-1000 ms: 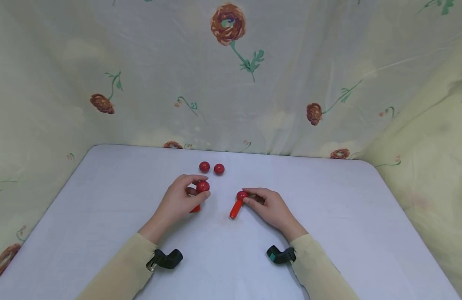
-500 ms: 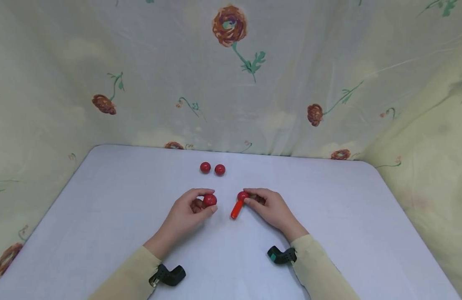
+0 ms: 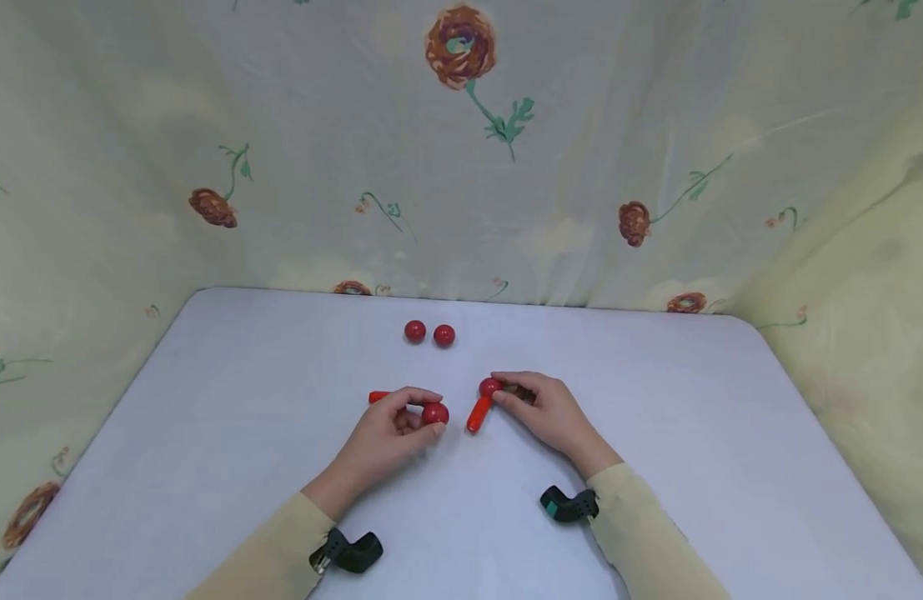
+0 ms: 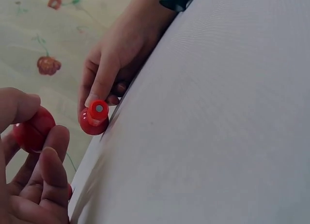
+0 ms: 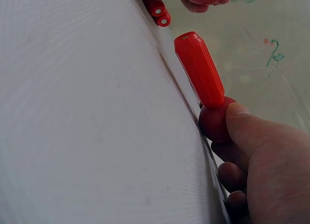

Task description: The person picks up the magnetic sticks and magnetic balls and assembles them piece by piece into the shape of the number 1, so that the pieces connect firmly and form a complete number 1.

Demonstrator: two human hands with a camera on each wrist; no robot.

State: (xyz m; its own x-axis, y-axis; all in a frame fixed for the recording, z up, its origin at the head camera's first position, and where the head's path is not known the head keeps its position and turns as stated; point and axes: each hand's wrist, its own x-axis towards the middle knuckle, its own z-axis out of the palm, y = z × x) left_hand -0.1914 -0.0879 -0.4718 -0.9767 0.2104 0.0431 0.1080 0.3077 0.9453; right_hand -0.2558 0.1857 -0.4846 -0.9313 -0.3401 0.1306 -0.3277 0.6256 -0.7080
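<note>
My left hand [image 3: 386,442] pinches a glossy red ball [image 3: 434,414] between thumb and fingertips, left of the table's middle. A thin dark line crosses this ball [image 4: 36,129] in the left wrist view. To the right, my right hand [image 3: 544,412] pinches a second red ball [image 3: 489,387]. A ridged red magnetic rod [image 5: 199,69] touches that ball and slants from it toward the person. Its outer end carries a small silver disc, visible in the left wrist view. A small gap separates the rod from the left hand's ball.
Two more red balls, a left one [image 3: 414,332] and a right one [image 3: 443,336], sit near the table's back edge. A red rod [image 3: 378,397] pokes out behind the left hand. The right wrist view reveals two silver-tipped rod ends [image 5: 163,21] side by side.
My left hand has carried its ball rightward and toward the person, nearer the rod at the right hand. The right hand keeps its hold almost unmoved.
</note>
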